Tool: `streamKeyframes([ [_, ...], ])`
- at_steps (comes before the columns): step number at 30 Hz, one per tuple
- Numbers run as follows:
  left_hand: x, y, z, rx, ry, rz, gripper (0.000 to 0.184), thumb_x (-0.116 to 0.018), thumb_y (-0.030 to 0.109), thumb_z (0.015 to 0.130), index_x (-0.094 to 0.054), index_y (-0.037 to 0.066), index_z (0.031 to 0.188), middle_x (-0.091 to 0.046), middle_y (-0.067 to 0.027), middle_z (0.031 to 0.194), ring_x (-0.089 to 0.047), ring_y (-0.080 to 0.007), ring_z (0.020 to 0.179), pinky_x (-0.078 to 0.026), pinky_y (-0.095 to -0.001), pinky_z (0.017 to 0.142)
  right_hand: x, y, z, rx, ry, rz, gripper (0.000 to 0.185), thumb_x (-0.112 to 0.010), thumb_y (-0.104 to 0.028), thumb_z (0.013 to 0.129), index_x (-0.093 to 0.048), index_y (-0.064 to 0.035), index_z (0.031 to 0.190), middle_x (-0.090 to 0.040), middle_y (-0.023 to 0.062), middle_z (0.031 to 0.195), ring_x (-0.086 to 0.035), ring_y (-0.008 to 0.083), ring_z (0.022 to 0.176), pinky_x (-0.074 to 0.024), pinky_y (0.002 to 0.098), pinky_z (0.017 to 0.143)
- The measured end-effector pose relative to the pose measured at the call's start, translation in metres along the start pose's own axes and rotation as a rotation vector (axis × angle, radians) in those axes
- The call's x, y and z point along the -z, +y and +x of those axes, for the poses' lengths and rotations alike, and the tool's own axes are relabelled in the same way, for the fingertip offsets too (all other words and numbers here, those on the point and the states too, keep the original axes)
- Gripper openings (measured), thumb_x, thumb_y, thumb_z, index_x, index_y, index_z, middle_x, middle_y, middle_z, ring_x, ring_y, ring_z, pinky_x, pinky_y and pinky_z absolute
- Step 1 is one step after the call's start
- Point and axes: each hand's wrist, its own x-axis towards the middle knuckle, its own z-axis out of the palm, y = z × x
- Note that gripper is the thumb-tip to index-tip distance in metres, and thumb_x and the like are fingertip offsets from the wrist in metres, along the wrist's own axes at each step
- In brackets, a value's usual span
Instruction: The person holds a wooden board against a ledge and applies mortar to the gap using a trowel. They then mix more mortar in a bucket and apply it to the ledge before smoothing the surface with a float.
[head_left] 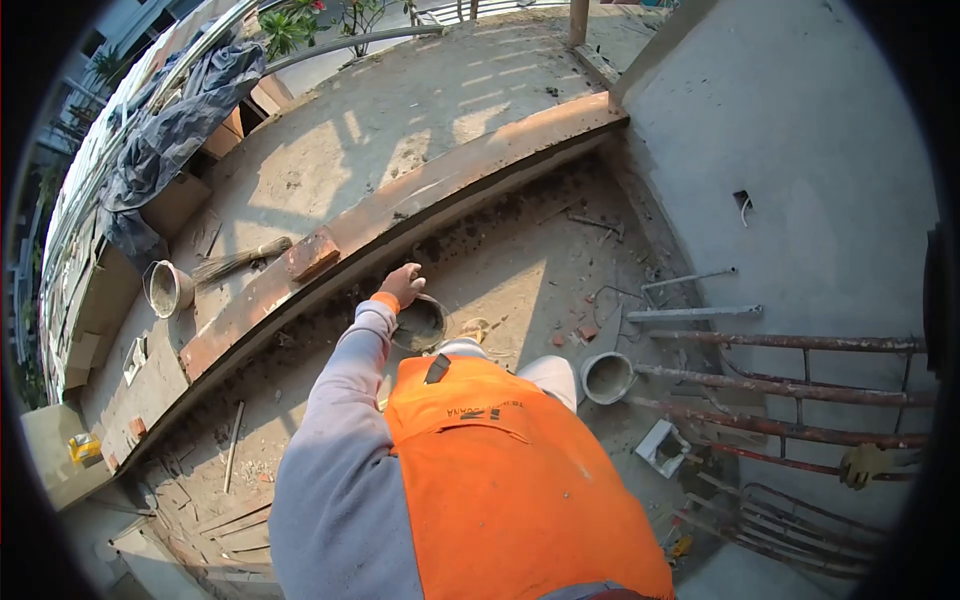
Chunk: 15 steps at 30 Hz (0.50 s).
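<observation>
My left arm, in a light grey sleeve with an orange cuff, reaches forward. My left hand (pixel 402 285) is at the far left rim of a bucket (pixel 419 323) that holds grey mix. Its fingers look curled together; whatever is in them is too small to tell. An orange vest (pixel 510 450) covers my chest, and part of a foot shows beyond the bucket. My right hand is out of view. Near my right knee stands a second bucket (pixel 607 379) with greyish contents.
A long raised ledge (pixel 440 190) crosses ahead, with a brick (pixel 312 255) on it. Beyond lie a straw broom (pixel 240 260) and another bucket (pixel 168 289). Rusty metal frames (pixel 800 380) lean at the right wall, with a tan glove (pixel 860 466) on them. A white box-like piece (pixel 662 448) lies nearby.
</observation>
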Motion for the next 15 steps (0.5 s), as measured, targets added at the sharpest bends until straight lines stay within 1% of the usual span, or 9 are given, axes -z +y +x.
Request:
streamKeyframes([
  [4,-0.001,-0.041,-0.051,0.324,0.182,-0.005,0.047,-0.061,0.027,0.084,-0.053,0.002,0.123,-0.064,-0.0195,0.111,-0.061,-0.0303,0.105,-0.047,-0.0355,0.091,0.064,-0.032,0.078,0.155,-0.103,-0.122,0.027,-0.062,-0.013,0.08,-0.057,-0.0014,0.104,-0.063,0.0103,0.077,-0.06,0.0199,0.057,-0.0491,0.0336,0.047],
  [6,-0.022,-0.075,-0.09,0.456,0.361,-0.045,0.046,-0.062,0.028,0.084,-0.054,0.004,0.123,-0.065,-0.0169,0.104,-0.062,-0.0315,0.1,-0.048,-0.0384,0.088,0.087,-0.054,0.116,0.236,-0.194,-0.195,0.027,-0.063,-0.014,0.08,-0.057,-0.0017,0.104,-0.063,0.0103,0.079,-0.06,0.0205,0.059,-0.0494,0.0339,0.049],
  [8,-0.061,-0.119,-0.133,0.622,0.489,-0.279,0.047,-0.062,0.027,0.084,-0.054,0.004,0.124,-0.065,-0.0173,0.108,-0.061,-0.0308,0.102,-0.047,-0.0375,0.089,0.112,-0.094,0.166,0.343,-0.307,-0.289,0.028,-0.063,-0.016,0.08,-0.058,-0.002,0.104,-0.063,0.0104,0.08,-0.061,0.0212,0.06,-0.0497,0.0342,0.051],
  [9,-0.067,-0.084,-0.17,0.69,0.546,-0.094,0.048,-0.062,0.027,0.083,-0.053,0.004,0.124,-0.063,-0.0179,0.113,-0.061,-0.031,0.104,-0.047,-0.037,0.09,0.111,-0.117,0.195,0.405,-0.376,-0.328,0.028,-0.063,-0.017,0.081,-0.058,-0.0021,0.103,-0.064,0.0104,0.081,-0.061,0.0215,0.061,-0.0498,0.0344,0.052],
  [10,-0.1,-0.095,-0.195,0.744,0.654,-0.317,0.049,-0.062,0.027,0.083,-0.053,0.003,0.124,-0.062,-0.0181,0.115,-0.06,-0.0324,0.106,-0.047,-0.0372,0.092,0.102,-0.143,0.22,0.471,-0.458,-0.364,0.028,-0.063,-0.018,0.081,-0.058,-0.0022,0.103,-0.064,0.0104,0.081,-0.061,0.0218,0.062,-0.05,0.0345,0.052],
  [11,-0.123,-0.083,-0.222,0.828,0.618,-0.339,0.049,-0.061,0.027,0.084,-0.052,0.002,0.125,-0.061,-0.0183,0.118,-0.058,-0.0331,0.11,-0.045,-0.0378,0.095,0.079,-0.175,0.244,0.548,-0.562,-0.403,0.028,-0.063,-0.019,0.081,-0.058,-0.0024,0.103,-0.064,0.0104,0.082,-0.061,0.0221,0.063,-0.0501,0.0347,0.053],
  [12,-0.157,-0.071,-0.249,0.876,0.591,-0.159,0.049,-0.06,0.027,0.084,-0.052,0.002,0.126,-0.059,-0.0187,0.122,-0.055,-0.0333,0.114,-0.042,-0.0378,0.098,0.033,-0.214,0.262,0.642,-0.69,-0.436,0.029,-0.063,-0.02,0.081,-0.059,-0.0025,0.103,-0.064,0.0104,0.083,-0.061,0.0224,0.064,-0.0502,0.0348,0.054],
  [13,-0.181,-0.051,-0.277,0.898,0.548,-0.258,0.05,-0.059,0.029,0.084,-0.052,0.004,0.126,-0.057,-0.0194,0.124,-0.053,-0.034,0.117,-0.041,-0.0377,0.1,-0.028,-0.256,0.267,0.745,-0.831,-0.46,0.029,-0.064,-0.021,0.081,-0.059,-0.0026,0.103,-0.064,0.0104,0.083,-0.061,0.0227,0.064,-0.0504,0.035,0.055],
  [15,-0.239,-0.012,-0.318,0.993,0.472,-0.211,0.045,-0.06,0.026,0.08,-0.056,0.005,0.119,-0.059,-0.0193,0.119,-0.056,-0.0353,0.111,-0.044,-0.0405,0.095,-0.117,-0.323,0.26,0.928,-1.075,-0.536,0.03,-0.064,-0.023,0.081,-0.059,-0.0029,0.103,-0.064,0.0104,0.085,-0.062,0.0233,0.066,-0.0507,0.0353,0.057],
])
